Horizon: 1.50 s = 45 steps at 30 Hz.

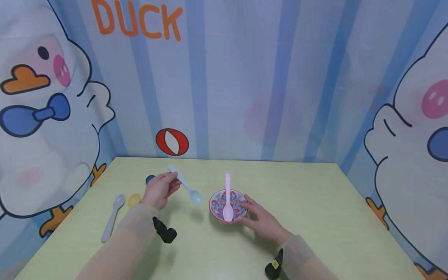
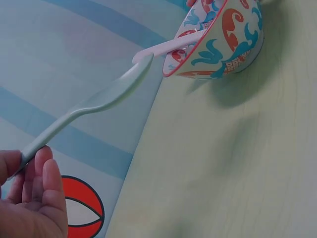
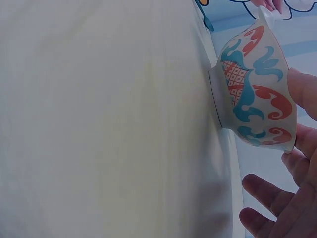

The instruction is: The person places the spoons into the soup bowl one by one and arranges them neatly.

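Nearest the camera, your sleeves point(image 1: 122, 241) come in from the bottom of the frame, a small black wrist camera point(image 1: 165, 232) strapped at each cuff. Left of centre, your left hand point(image 1: 160, 190) pinches a light blue spoon point(image 1: 196, 197) near the end of its handle, which leaves the scoop free, pointing down to the right. That scoop hangs above the worktop point(image 1: 353, 233), just left of the patterned bowl point(image 1: 216, 200) in the lower middle. Your right hand point(image 1: 262, 219) grips the bowl's right rim, probably to steady it; two fingers point(image 3: 262, 191) hang free of it in the right wrist view. A pink spoon point(image 1: 228, 214) lies inside, its handle leaning over the far rim, which seems to prop it. At lower left, a grey spoon point(image 1: 112, 219) and a yellow spoon point(image 1: 134, 200) lie within your left arm's reach; a dark teal piece point(image 1: 149, 178) is mostly hidden behind that hand.

The worktop is pale yellow. Behind it hangs blue-striped cloth point(image 1: 238, 58) with orange lettering at upper left, a printed ball point(image 1: 172, 142) and large cartoon ducks point(image 1: 38, 155) at both sides.
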Tool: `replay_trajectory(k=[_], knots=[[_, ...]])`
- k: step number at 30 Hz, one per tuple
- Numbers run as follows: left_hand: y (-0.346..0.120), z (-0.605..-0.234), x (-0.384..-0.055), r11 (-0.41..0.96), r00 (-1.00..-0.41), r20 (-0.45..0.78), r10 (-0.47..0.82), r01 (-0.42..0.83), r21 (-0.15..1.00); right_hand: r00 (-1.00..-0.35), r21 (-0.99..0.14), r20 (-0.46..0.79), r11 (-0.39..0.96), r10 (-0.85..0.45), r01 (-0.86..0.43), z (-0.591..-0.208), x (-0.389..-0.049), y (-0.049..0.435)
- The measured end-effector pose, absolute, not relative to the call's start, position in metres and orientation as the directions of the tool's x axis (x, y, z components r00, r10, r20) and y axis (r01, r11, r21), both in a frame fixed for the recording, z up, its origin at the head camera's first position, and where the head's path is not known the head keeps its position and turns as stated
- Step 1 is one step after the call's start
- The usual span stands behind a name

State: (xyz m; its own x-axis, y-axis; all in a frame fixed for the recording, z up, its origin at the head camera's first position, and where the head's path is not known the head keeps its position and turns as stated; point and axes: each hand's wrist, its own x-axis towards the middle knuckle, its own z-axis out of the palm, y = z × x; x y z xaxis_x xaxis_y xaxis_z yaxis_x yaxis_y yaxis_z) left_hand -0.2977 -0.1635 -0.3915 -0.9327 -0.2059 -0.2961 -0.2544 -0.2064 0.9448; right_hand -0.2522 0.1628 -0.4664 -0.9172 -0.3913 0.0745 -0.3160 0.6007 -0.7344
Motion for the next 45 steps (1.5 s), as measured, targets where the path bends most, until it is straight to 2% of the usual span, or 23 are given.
replay_trajectory(k=[21,45], knots=[[-0.12,-0.378,-0.311,-0.099,-0.976,-0.19,-0.107,-0.179,0.979,-0.917,-0.72,0.077,0.614,-0.391,-0.322,-0.467,-0.252,0.164],[-0.079,-0.4,-0.321,0.076,-0.976,-0.211,-0.047,-0.214,0.974,-0.911,-0.729,0.081,0.599,-0.404,-0.331,-0.467,-0.254,0.164]])
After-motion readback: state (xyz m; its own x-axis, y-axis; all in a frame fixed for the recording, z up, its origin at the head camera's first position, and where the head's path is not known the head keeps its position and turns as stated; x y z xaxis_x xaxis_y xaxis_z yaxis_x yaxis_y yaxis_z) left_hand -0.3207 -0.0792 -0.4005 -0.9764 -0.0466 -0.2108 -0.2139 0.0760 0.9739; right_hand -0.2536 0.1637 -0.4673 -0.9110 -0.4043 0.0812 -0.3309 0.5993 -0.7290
